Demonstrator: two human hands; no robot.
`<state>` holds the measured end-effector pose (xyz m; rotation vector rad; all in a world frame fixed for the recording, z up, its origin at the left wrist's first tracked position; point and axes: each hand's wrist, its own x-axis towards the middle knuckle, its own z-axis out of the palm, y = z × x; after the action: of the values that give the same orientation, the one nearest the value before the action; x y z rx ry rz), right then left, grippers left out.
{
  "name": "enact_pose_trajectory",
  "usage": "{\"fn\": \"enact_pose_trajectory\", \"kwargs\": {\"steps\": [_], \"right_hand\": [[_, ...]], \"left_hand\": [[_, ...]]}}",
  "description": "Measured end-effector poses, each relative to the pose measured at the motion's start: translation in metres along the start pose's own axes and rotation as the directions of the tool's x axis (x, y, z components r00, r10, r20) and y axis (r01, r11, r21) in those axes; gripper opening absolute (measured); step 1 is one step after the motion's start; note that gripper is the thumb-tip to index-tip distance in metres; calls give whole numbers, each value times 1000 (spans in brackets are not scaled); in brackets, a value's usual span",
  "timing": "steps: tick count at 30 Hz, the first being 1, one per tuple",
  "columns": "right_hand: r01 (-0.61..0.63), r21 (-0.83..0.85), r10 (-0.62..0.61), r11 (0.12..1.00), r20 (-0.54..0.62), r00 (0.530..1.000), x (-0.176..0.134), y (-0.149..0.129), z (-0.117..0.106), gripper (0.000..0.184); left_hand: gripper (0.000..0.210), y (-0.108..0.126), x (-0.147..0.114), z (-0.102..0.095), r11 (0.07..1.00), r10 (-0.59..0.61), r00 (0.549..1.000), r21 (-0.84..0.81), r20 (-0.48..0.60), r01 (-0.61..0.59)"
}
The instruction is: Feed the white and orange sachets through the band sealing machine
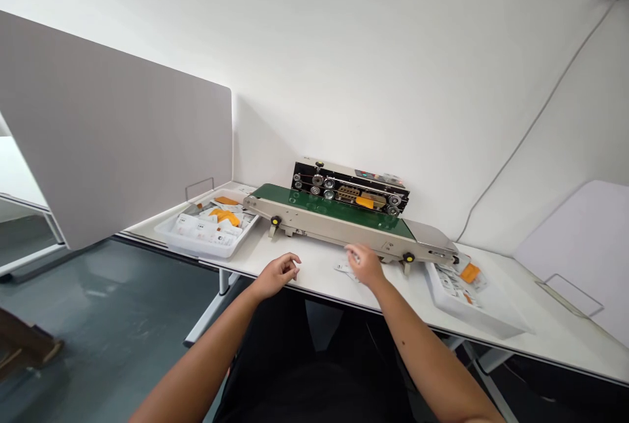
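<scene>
My left hand (278,275) hovers over the table's front edge, fingers loosely bent and apart, holding nothing. My right hand (366,264) is in front of the band sealer's conveyor, its fingers slightly curled and apart, with nothing visible in them. Just under and beside it, small white printed packets (342,267) lie on the table, partly covered by the hand. Behind both hands stands a band sealer (334,220) with a green belt (280,195). An orange-coloured packet (364,202) sits at its sealing rollers, above the belt.
Left of the sealer, a white plastic bin (196,249) holds several white and orange packets. Another translucent bin (486,318) with packets stands to the right. Grey partition panels (122,128) flank the white table (295,262). A cable (535,122) runs down the wall.
</scene>
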<state>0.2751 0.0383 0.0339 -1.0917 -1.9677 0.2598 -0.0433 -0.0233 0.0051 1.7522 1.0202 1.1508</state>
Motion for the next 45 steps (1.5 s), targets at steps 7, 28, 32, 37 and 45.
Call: {"fn": "enact_pose_trajectory", "kwargs": {"steps": [7,28,32,37,45], "right_hand": [[-192,-121,207,974,128,970,-36,30,46,41],[-317,528,179,788,296,938,-31,-56,80,49],[-432,579,49,691,559,828,-17,-63,97,77],[-481,627,74,613,560,825,-14,-57,95,86],[-457,594,100,663,534,840,-20,-61,86,80]], "left_hand": [[26,0,1,2,999,-15,1000,30,0,15],[36,-3,4,-2,1000,7,998,13,64,-8],[40,1,2,-5,1000,-1,994,-17,106,3],[40,6,1,-6,998,-52,986,-34,160,58],[35,5,2,-2,998,-47,985,-33,166,54]]}}
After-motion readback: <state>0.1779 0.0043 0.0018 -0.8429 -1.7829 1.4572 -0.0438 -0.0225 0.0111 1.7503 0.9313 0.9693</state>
